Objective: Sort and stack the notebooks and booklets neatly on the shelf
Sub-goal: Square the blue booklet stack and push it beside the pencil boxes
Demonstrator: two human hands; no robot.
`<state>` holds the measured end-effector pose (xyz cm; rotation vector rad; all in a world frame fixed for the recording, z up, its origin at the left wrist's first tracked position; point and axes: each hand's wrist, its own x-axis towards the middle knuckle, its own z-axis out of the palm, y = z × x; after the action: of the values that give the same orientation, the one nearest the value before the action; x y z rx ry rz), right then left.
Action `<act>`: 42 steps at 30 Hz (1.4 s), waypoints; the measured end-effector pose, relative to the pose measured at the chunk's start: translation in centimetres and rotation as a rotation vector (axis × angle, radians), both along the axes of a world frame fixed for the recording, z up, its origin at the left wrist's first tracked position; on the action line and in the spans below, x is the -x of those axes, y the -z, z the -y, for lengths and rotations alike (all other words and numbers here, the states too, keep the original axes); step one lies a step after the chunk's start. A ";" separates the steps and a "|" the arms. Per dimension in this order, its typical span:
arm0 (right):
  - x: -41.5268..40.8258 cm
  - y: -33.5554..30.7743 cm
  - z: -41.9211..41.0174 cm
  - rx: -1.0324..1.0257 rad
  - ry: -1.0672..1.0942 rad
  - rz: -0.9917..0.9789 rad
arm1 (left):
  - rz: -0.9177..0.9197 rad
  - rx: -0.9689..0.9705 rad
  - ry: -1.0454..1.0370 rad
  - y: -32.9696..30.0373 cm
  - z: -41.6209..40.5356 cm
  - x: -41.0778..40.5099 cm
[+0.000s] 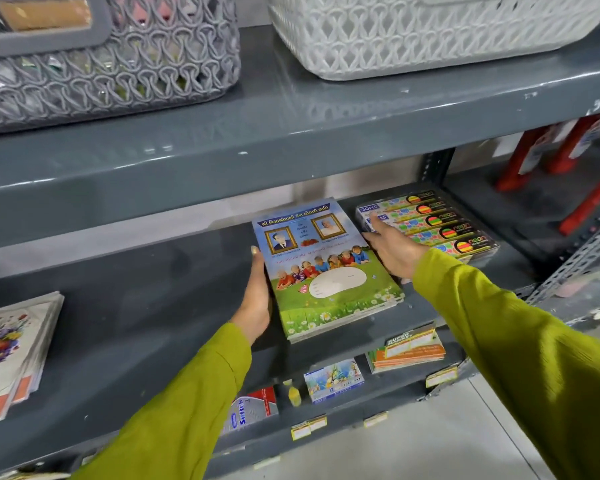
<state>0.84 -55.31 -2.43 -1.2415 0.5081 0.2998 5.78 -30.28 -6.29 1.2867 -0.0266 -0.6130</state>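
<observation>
A stack of notebooks with a blue and green cover showing children on grass lies flat on the grey middle shelf. My left hand presses along the stack's left edge, thumb tip on the cover. My right hand rests against the stack's right edge, its fingers stretched out apart over the packs beside it. A second pile of floral-covered notebooks lies at the shelf's far left, fanned unevenly. Both sleeves are olive green.
Neon pencil packs sit right of the stack. A grey basket and a white basket stand on the shelf above. Orange booklets and a small calendar lie on the shelf below. Red items stand behind the right upright.
</observation>
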 end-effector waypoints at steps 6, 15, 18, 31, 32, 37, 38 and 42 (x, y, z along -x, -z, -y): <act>-3.2 0.0 0.2 0.050 -0.012 0.050 | 0.096 -0.090 0.015 -2.4 1.2 -4.8; -6.5 2.5 1.2 0.398 0.109 0.129 | 0.038 0.025 0.043 -1.7 2.1 -5.9; -5.5 0.9 0.3 0.276 0.067 0.124 | 0.043 0.015 0.049 -1.3 2.0 -6.1; 12.9 -3.4 -7.4 0.539 0.691 0.168 | 0.601 -0.920 -0.053 -3.3 -1.1 -12.9; 14.4 -3.5 -9.2 0.475 0.771 0.145 | 0.686 -0.976 -0.003 -3.8 -0.6 -13.6; 14.5 -2.5 -15.8 -0.102 0.673 -0.095 | 0.876 -1.215 0.368 -3.8 3.8 -16.2; 13.8 -2.8 -16.4 -0.187 0.670 -0.117 | 0.885 -1.248 0.401 -3.8 4.3 -16.3; 11.0 -4.6 -17.9 -0.522 0.739 -0.153 | 0.949 -1.305 0.421 -2.8 6.1 -16.9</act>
<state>-10.18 -37.37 2.21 -0.4711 0.9140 -0.1050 22.69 -36.35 -3.47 2.7982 -0.8071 -0.2610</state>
